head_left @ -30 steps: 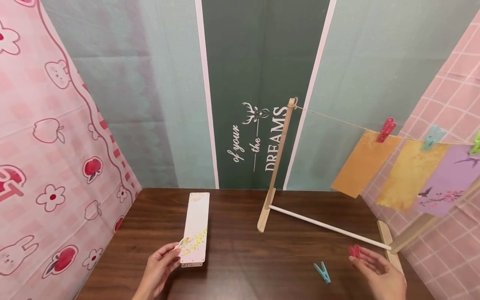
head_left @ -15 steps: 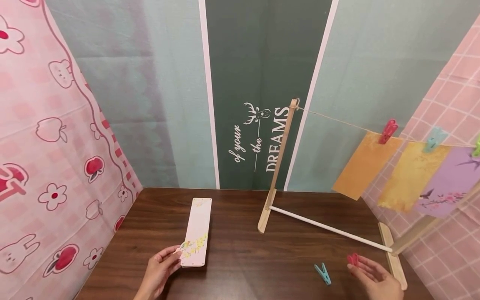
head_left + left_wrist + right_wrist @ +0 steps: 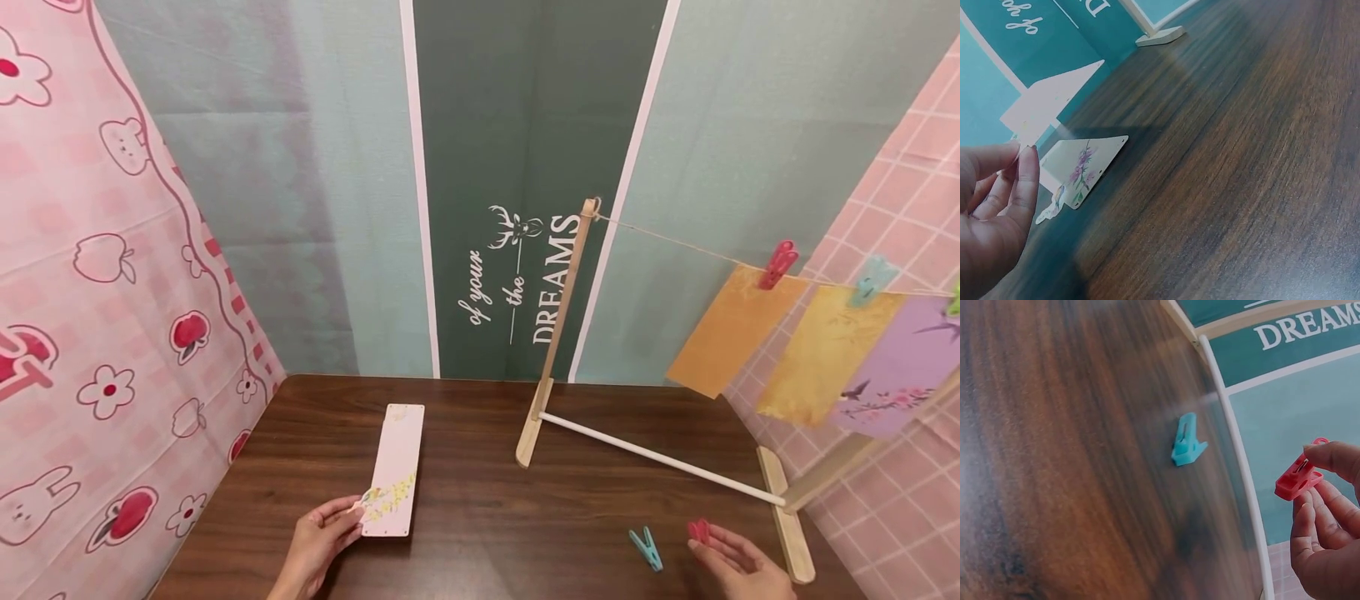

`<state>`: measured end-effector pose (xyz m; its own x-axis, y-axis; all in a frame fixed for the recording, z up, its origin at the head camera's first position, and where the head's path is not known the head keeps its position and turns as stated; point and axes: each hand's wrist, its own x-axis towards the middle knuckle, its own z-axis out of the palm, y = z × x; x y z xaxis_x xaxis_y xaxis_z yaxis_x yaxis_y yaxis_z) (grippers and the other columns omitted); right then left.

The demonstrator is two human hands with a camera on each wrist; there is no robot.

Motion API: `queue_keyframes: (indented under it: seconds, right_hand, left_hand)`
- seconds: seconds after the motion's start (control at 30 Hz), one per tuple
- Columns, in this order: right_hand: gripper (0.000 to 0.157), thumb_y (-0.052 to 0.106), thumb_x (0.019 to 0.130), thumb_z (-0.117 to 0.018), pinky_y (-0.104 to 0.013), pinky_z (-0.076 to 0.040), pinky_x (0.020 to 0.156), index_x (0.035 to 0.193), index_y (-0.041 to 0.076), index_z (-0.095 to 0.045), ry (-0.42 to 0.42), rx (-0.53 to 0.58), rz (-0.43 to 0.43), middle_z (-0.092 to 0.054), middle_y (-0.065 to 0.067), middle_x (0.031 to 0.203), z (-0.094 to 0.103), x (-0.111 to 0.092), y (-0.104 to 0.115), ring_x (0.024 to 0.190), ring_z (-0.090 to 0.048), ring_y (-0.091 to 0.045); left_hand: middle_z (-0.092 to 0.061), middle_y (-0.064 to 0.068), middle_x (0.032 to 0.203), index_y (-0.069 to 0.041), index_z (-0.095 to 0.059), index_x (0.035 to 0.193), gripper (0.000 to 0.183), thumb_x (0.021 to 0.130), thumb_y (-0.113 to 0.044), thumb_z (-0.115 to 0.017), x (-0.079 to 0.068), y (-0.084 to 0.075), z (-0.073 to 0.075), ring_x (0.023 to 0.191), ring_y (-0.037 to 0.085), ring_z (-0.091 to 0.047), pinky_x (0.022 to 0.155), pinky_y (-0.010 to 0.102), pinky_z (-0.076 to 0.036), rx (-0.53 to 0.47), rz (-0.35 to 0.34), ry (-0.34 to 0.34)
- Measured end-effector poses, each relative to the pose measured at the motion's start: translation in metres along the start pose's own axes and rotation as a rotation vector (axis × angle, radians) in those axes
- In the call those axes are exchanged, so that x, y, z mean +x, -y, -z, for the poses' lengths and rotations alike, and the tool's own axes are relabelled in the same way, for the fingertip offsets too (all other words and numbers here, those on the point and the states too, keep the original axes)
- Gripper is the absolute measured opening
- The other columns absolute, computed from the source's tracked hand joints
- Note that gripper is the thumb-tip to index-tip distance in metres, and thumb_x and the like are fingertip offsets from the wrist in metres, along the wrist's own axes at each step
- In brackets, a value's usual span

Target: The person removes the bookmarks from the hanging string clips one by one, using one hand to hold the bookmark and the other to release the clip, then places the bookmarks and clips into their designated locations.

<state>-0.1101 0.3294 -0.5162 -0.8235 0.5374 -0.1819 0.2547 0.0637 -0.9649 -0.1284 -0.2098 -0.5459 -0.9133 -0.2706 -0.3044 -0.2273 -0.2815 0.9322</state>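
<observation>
My left hand (image 3: pixel 320 537) pinches the lower left edge of a pale pink card (image 3: pixel 397 458) printed with yellow flowers. In the left wrist view that card (image 3: pixel 1054 100) is raised off the table, above another card (image 3: pixel 1094 165) with purple flowers lying on the wood. A red clothespin (image 3: pixel 1300 478) is held between the thumb and fingers of my right hand (image 3: pixel 742 562). Left of that hand, a blue clothespin (image 3: pixel 646 548) lies on the table.
A wooden stand (image 3: pixel 562 308) with a white crossbar (image 3: pixel 660 456) and a string (image 3: pixel 667 239) stands at the right. From the string hang orange (image 3: pixel 731 333), yellow (image 3: pixel 828 354) and purple (image 3: pixel 900 367) cards, clipped by clothespins. Patterned cloths (image 3: pixel 112 275) surround the brown table (image 3: pixel 480 500).
The pink card has come slightly lower in the head view, now covering the card beneath it there. My right hand has moved a little left and down with the red clothespin.
</observation>
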Motion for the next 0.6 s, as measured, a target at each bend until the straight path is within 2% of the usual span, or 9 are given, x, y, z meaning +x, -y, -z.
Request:
queue_keyframes:
  seconds: [0.13,0.23,0.37,0.47,0.6]
  right_hand:
    - [0.032,0.021,0.065,-0.092,-0.015,-0.052,0.059,0.081,0.029,-0.066,-0.007,-0.003,-0.036,-0.07,0.008,0.074,0.0,0.001,-0.005,0.067,-0.065,0.0]
    - [0.032,0.019,0.063,-0.093,-0.016,-0.052,0.058,0.081,0.026,-0.067,-0.022,0.017,-0.044,-0.07,0.007,0.072,-0.001,0.003,-0.009,0.066,-0.065,-0.001]
    - [0.039,0.017,0.063,-0.093,-0.018,-0.053,0.056,0.093,0.009,-0.07,-0.037,-0.029,-0.038,-0.07,0.003,0.072,-0.001,0.007,-0.014,0.064,-0.065,-0.003]
    - [0.055,0.014,0.066,-0.09,-0.02,-0.053,0.056,0.107,-0.01,-0.064,-0.017,-0.062,-0.033,-0.07,-0.003,0.074,-0.001,0.01,-0.018,0.064,-0.065,-0.006]
    - [0.062,0.013,0.067,-0.089,-0.021,-0.054,0.056,0.112,-0.017,-0.059,-0.01,-0.092,-0.045,-0.07,-0.007,0.076,-0.003,0.011,-0.023,0.064,-0.065,-0.008]
  left_hand:
    - [-0.067,0.014,0.085,0.011,-0.066,0.106,0.02,0.086,0.012,-0.064,0.001,0.002,0.0,0.071,0.016,-0.064,0.068,0.03,-0.057,0.0,0.004,-0.013]
    - [-0.067,0.013,0.083,0.014,-0.063,0.108,0.021,0.086,0.013,-0.063,0.003,0.004,0.0,0.072,0.015,-0.065,0.068,0.03,-0.057,0.008,-0.009,-0.018]
    - [-0.067,0.011,0.083,0.016,-0.06,0.111,0.025,0.087,0.014,-0.062,0.005,0.006,0.001,0.074,0.015,-0.066,0.07,0.03,-0.057,0.013,-0.021,-0.017]
    - [-0.068,0.011,0.083,0.018,-0.059,0.113,0.027,0.087,0.015,-0.061,0.006,0.008,0.002,0.075,0.015,-0.066,0.071,0.03,-0.057,0.009,-0.021,-0.021]
    - [-0.067,0.011,0.083,0.019,-0.059,0.113,0.026,0.087,0.016,-0.06,0.007,0.009,0.004,0.074,0.015,-0.066,0.07,0.03,-0.057,0.017,-0.024,-0.023]
